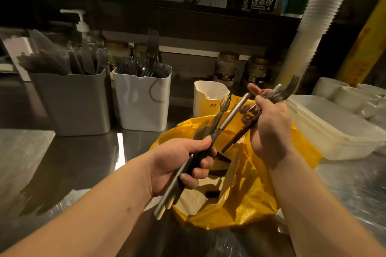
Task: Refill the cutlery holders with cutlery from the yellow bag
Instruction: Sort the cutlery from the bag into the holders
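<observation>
A mixed bundle of cutlery is clenched in the left hand above the yellow bag, which lies open at the near edge of the steel counter. Several forks are grasped in the right hand, tines outward. Sorting is judged the step in hand: forks should be gathered with tines aligned for the white holder, knives for the grey holder at the far left, and lowered handle-first so nothing is spilled.

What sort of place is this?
Likely a café or takeaway service area: a steel counter, full cutlery holders, a tall stack of disposable cups and plastic tubs.
</observation>
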Motion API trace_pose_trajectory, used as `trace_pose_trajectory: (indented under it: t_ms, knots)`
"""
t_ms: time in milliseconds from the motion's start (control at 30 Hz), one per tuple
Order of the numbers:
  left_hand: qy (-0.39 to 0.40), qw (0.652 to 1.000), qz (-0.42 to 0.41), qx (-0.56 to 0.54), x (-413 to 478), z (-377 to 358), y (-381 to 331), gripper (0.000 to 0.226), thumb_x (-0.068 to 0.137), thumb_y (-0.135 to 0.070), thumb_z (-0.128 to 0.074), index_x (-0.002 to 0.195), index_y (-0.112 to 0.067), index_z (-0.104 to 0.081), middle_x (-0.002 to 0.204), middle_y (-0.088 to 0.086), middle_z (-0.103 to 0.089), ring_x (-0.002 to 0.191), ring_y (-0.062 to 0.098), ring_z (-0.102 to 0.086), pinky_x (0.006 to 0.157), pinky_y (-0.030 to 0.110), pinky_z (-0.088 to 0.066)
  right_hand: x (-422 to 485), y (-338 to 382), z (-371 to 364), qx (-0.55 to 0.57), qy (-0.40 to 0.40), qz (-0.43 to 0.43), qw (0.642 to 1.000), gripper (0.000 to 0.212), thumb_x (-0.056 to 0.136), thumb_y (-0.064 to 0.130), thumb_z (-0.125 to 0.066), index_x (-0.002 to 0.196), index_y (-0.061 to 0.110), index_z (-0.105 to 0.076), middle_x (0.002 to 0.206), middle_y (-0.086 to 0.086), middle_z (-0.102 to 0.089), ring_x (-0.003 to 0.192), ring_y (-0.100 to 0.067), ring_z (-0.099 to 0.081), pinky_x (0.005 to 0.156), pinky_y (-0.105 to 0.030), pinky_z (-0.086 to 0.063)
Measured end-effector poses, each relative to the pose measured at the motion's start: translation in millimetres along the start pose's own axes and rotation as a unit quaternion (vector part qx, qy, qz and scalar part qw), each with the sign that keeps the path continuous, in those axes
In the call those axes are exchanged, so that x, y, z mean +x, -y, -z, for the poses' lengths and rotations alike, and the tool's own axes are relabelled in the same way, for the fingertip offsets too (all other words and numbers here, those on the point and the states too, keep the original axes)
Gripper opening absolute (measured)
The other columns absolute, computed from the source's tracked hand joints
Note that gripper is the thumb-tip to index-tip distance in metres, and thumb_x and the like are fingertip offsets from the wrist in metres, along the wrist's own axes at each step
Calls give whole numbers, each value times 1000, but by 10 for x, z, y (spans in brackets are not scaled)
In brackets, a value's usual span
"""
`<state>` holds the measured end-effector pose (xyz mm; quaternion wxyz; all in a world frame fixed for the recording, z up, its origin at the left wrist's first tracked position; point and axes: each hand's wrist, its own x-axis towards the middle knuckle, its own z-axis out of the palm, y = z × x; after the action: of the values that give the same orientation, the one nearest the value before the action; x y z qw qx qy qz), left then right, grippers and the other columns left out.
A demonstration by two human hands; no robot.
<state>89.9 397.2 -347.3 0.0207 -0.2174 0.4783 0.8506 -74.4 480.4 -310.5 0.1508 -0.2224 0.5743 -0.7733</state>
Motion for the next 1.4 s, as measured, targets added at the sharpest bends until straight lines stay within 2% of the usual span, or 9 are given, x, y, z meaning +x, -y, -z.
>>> trace_pose_trajectory:
  t_ms: [300,433,567,800,933,1033,1167,1267,1400]
  knots:
    - [7,999,32,21,0,28,18,28,97,-37,-53,101,-10,-52,70,3,-48,50,10,-44,38,15,-37,74,-44,-7,-54,23,-97,994,12,106,18,-47,98,23,-54,115,-8,-71,107,-30,-66,94,-44,-56]
    - [22,998,31,41,-21,11,14,29,92,-37,-56,101,-11,-51,70,3,-48,50,10,-45,39,16,-37,87,-45,-1,-85,24,-94,992,15,107,16,-45,95,21,-53,114,-9,-71,93,-23,-66,75,-33,-54]
    - [30,999,36,8,-7,16,19,28,95,-36,-53,102,-9,-50,69,3,-49,47,10,-47,37,17,-40,121,-86,-8,-96,26,-129,987,13,107,15,-45,100,18,-55,108,-12,-72,95,-25,-70,89,-40,-57]
    - [-5,998,54,21,-2,-18,33,28,100,-36,-50,106,-9,-52,70,4,-52,50,12,-49,42,18,-45,147,-149,9,-107,46,-200,973,15,106,18,-44,112,10,-56,109,-17,-71,92,-26,-69,64,-28,-53]
    - [-28,999,38,19,-2,-18,29,31,103,-37,-48,111,-8,-54,72,5,-55,53,13,-52,45,20,-48,144,-168,-28,-115,35,-186,975,10,105,15,-48,100,14,-56,106,-14,-69,89,-23,-67,77,-34,-56]
    - [-22,999,26,2,-28,-66,23,35,103,-38,-48,114,-5,-55,78,10,-64,60,17,-61,47,22,-52,127,-158,-52,-114,37,-180,976,12,107,17,-45,108,12,-56,93,-9,-65,77,-18,-64,67,-30,-55]
    - [-40,998,-15,-46,-20,-95,20,29,104,-30,-49,113,-4,-56,77,10,-65,64,19,-65,51,23,-54,84,-157,-85,-103,62,-168,978,9,104,10,-48,101,13,-56,94,-12,-72,79,-23,-67,83,-40,-57]
    - [-63,996,-37,-41,-7,-39,24,17,102,-23,-51,109,-8,-56,70,5,-56,57,14,-56,49,21,-52,54,-193,-114,-86,68,-163,980,9,103,8,-48,102,15,-54,101,-12,-76,102,-29,-69,99,-49,-53]
    - [-82,996,-19,-29,32,-20,48,20,104,-26,-49,112,-8,-53,72,5,-57,56,14,-54,43,18,-43,42,-205,-118,-79,70,-166,980,9,103,8,-49,103,16,-54,107,-14,-74,101,-30,-69,97,-48,-55]
